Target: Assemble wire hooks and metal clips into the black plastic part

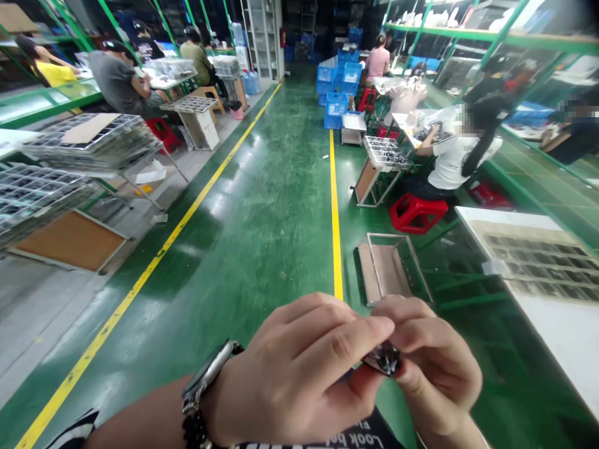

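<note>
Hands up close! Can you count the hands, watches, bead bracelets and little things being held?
Hands: 2 (left hand, right hand)
Watches: 1 (watch)
Bead bracelets: 1 (bead bracelet)
Held things: 1 (small dark piece)
Total: 5

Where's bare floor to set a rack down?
Widest: green floor between the left yellow line and right yellow line, ahead of the left hand and right hand pinching a small dark part. Narrow strip: right yellow line to the metal-framed tray. Crowded: stacked wire racks left; red stool, seated worker, white bench right.
</note>
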The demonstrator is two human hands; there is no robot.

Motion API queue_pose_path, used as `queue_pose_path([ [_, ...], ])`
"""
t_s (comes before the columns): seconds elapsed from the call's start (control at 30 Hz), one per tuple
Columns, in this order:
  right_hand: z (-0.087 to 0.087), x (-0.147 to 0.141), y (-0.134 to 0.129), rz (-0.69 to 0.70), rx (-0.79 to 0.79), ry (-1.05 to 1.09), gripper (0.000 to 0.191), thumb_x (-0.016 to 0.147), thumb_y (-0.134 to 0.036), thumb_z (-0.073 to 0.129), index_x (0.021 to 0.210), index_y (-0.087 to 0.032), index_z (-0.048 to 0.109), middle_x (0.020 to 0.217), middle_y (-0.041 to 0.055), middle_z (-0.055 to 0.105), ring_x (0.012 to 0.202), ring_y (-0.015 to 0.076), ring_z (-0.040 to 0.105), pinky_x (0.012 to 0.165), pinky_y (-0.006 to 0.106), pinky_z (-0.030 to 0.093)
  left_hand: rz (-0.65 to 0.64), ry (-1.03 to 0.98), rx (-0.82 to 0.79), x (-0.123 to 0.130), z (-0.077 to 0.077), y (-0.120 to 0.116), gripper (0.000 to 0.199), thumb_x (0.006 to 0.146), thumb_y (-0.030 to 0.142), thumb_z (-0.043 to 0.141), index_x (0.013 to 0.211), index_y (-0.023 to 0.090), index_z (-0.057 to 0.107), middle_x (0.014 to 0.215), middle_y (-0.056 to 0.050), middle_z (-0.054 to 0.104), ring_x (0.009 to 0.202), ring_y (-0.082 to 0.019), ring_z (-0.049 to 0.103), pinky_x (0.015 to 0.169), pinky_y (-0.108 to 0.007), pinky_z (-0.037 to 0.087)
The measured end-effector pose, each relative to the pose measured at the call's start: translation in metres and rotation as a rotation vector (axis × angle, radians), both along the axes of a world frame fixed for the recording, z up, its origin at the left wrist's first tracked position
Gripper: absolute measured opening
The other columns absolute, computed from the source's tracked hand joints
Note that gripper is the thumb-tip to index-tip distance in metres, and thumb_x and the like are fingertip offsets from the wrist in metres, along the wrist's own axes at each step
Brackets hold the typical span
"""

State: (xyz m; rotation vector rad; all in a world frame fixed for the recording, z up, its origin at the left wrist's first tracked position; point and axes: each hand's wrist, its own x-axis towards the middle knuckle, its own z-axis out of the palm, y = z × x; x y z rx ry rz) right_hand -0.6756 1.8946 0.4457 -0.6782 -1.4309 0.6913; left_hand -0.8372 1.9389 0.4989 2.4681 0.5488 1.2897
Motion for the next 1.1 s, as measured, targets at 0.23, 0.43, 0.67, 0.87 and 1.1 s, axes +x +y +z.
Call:
queue_pose_path([
  [0.23, -0.011, -0.018, 0.099, 0.028, -0.129, 0.198, 0.008, 0.087, -0.023, 0.057, 0.094, -0.018, 0.056, 0.098, 0.0075, 0.049, 0.095, 0.0192, 0.052, 0.083, 0.034, 0.050, 0.021, -0.056, -0.060, -0.008, -0.003, 0.094, 0.039, 0.072, 0.008, 0.066, 0.109, 0.011, 0.055, 0.081, -0.007, 0.070, 0.079, -0.016, 0.064, 0.072, -0.029, 0.060],
  [0.43, -0.025, -0.005, 0.205, 0.190, -0.173, 0.304, 0.009, 0.087, -0.022, 0.059, 0.095, -0.021, 0.055, 0.098, 0.0059, 0.049, 0.092, 0.0168, 0.052, 0.078, 0.028, 0.052, 0.069, -0.058, -0.036, 0.007, -0.005, 0.192, 0.042, 0.071, 0.007, 0.068, 0.110, 0.010, 0.053, 0.085, -0.008, 0.071, 0.085, -0.016, 0.066, 0.079, -0.027, 0.059],
  [0.67, -0.036, 0.040, 0.353, 0.216, -0.157, 0.334, 0.010, 0.087, -0.015, 0.055, 0.095, -0.021, 0.053, 0.100, 0.0050, 0.049, 0.092, 0.0141, 0.051, 0.080, 0.025, 0.048, 0.066, 0.033, -0.032, 0.051, -0.003, 0.331, 0.029, 0.076, 0.008, 0.064, 0.102, 0.011, 0.052, 0.086, -0.007, 0.072, 0.089, -0.014, 0.066, 0.086, -0.024, 0.058],
  [0.87, -0.035, 0.081, 0.462, 0.197, -0.144, 0.295, 0.013, 0.086, -0.014, 0.055, 0.096, -0.022, 0.051, 0.097, 0.0046, 0.051, 0.095, 0.0159, 0.052, 0.084, 0.029, 0.049, -0.037, 0.086, -0.116, 0.084, -0.007, 0.439, 0.035, 0.072, 0.005, 0.067, 0.104, 0.012, 0.053, 0.098, -0.004, 0.070, 0.099, -0.011, 0.063, 0.091, -0.014, 0.052],
  [1.1, -0.042, 0.118, 0.575, 0.148, -0.141, 0.243, 0.018, 0.083, -0.016, 0.061, 0.096, -0.023, 0.049, 0.099, 0.0057, 0.052, 0.096, 0.0200, 0.054, 0.081, 0.037, 0.052, 0.013, 0.058, -0.054, 0.122, -0.013, 0.554, 0.021, 0.078, 0.005, 0.057, 0.095, 0.017, 0.053, 0.094, -0.006, 0.072, 0.096, -0.017, 0.066, 0.085, -0.023, 0.059],
])
